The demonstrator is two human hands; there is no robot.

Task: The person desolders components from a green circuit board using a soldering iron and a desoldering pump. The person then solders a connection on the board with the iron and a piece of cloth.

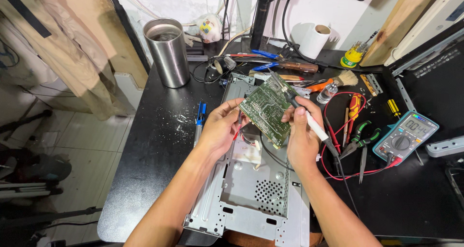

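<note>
Green circuit board (pixel 265 109) held tilted above a grey perforated metal chassis (pixel 251 189), which lies on the black tabletop (pixel 154 145). Left hand (pixel 220 126) pinching the board's left edge, thumb on top and fingers underneath, grip pressed together on it. Right hand (pixel 302 135) closed on the board's right edge and, in the same grip, clamping a soldering iron (pixel 309 123) with a white-and-black handle, its dark tip laid across the board's upper face (cord trailing off toward the lower right). Just right of that hand, red test leads (pixel 338 131) looped on the tabletop, green-handled pliers (pixel 360 135) and a teal multimeter (pixel 405 136) with a round dial. Farther back, a steel cylinder cup (pixel 167 51) at the left, a white paper roll (pixel 315 40) by the wall, a brush (pixel 340 79) with an orange handle, and a small clear bottle (pixel 327 92). Blue-handled tool (pixel 199 119) lying just left of the left hand, near scattered white flecks.
</note>
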